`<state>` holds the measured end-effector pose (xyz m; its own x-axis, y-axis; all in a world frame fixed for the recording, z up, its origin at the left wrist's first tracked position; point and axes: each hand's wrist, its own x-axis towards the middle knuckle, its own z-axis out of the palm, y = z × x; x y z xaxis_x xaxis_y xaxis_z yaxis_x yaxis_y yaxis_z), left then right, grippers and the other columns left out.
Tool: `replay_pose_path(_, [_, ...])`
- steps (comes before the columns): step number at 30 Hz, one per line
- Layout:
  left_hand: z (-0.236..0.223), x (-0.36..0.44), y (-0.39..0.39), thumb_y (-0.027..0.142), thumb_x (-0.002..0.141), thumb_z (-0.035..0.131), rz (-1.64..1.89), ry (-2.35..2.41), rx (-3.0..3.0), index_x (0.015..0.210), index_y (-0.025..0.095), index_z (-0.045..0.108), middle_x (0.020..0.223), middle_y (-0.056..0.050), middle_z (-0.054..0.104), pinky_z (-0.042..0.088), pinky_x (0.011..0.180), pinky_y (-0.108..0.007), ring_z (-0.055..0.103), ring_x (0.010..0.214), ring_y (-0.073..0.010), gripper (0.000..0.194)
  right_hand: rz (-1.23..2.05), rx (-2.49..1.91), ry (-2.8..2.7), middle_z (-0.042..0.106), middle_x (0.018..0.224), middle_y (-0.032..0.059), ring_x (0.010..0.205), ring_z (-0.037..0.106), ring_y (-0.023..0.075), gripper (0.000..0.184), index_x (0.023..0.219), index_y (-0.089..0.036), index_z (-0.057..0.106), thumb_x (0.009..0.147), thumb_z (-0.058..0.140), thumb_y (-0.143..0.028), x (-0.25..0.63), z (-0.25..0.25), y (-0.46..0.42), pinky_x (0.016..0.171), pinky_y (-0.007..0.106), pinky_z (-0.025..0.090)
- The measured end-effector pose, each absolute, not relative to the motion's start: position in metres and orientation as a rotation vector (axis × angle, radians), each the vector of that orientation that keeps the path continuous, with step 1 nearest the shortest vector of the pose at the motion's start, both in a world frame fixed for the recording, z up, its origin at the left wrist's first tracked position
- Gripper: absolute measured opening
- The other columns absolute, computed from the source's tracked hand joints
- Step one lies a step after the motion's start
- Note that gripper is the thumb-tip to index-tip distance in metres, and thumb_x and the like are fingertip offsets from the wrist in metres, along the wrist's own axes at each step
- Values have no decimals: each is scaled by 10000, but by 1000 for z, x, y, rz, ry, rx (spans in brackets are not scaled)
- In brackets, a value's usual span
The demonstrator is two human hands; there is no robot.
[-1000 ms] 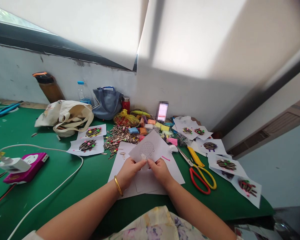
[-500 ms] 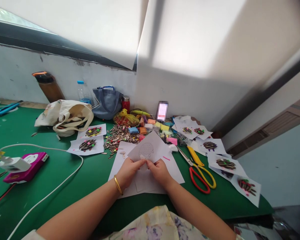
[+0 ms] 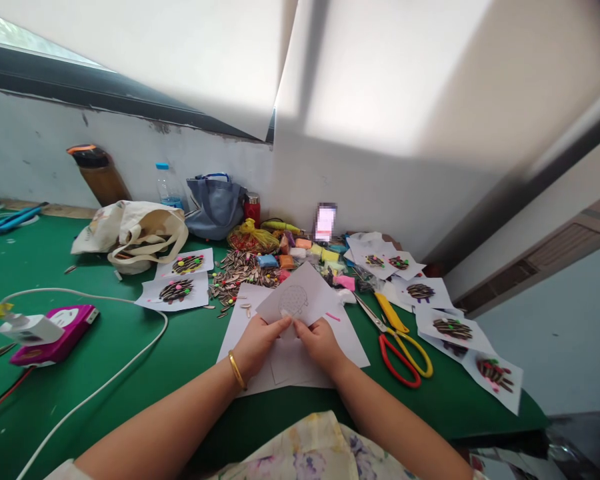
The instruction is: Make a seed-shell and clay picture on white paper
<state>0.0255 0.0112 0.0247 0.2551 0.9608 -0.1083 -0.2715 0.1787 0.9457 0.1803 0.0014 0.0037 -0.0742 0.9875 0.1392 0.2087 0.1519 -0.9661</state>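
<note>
Between my two hands is a sheet of paper with a line drawing of a rounded, hedgehog-like animal on it. My left hand pinches its near edge from the left, a gold bangle on the wrist. My right hand pinches the same edge from the right, thumbs almost touching. Something small and whitish shows at the thumb tips, too small to name. Under the hands lie larger white sheets with a few seeds and a pink strip on them.
Sunflower seeds and colored clay packets lie beyond the paper. Scissors and a yellow utility knife are at right, beside seed-decorated sheets. A phone leans at the wall. A cable and cloth bag lie left.
My hands keep the same pinch on the drawing paper. The view has shifted very slightly; nothing else has visibly moved.
</note>
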Motion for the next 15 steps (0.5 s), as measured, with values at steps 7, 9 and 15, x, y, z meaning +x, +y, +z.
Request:
replay_pose_path(7, [23,25,13,361,724,761,1063,853,893,1217,147,635,1100,-128,719,526,806,-346,686,935,-266,552,1053,-1264,-1457,728,774,63,874,671,273,338,875,-165,734,828,564,-454,181,4,2,774,346,531])
replay_pose_path(9, [23,25,13,354,724,764,1065,834,892,1225,148,630,1132,-131,708,529,820,-349,685,947,-267,557,1064,-1260,-1455,734,800,68,889,673,278,351,896,-164,736,830,563,-461,181,4,2,791,354,532])
replay_pose_path(15, [24,24,13,344,713,774,1066,833,838,1277,141,593,1114,-135,714,544,808,-360,695,905,-266,626,1063,-1232,-1461,743,861,64,915,680,272,372,982,-163,736,838,562,-459,182,1,2,827,357,528])
